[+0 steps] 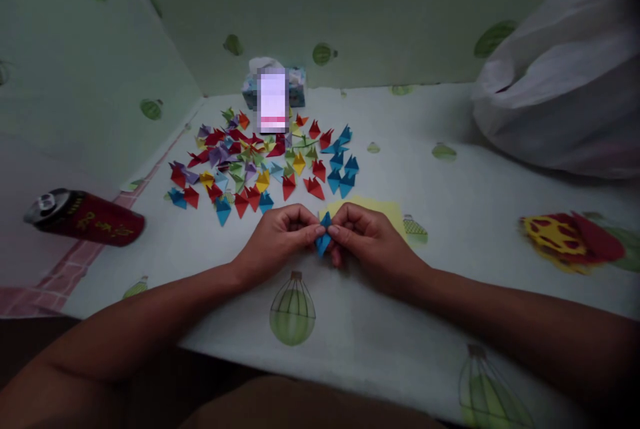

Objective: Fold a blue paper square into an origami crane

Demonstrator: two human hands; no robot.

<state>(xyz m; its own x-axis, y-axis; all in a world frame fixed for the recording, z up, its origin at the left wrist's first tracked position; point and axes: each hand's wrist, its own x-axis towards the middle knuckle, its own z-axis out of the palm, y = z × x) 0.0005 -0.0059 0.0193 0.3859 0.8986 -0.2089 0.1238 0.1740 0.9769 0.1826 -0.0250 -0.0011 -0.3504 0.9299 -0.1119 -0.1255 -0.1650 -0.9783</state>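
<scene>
Both my hands meet over the middle of the patterned cloth. My left hand (280, 232) and my right hand (365, 235) each pinch one small folded blue paper piece (324, 234) between thumb and fingertips. A yellow paper sheet (385, 209) lies flat just behind my right hand. Beyond the hands spreads a pile of folded paper pieces (265, 162) in red, blue, yellow, green and purple.
A dark red can (85, 217) lies on its side at the left. A tissue box (295, 85) with an upright phone (273, 101) leaning on it stands at the back. A white plastic bag (565, 89) fills the right rear. Walls close in left and behind.
</scene>
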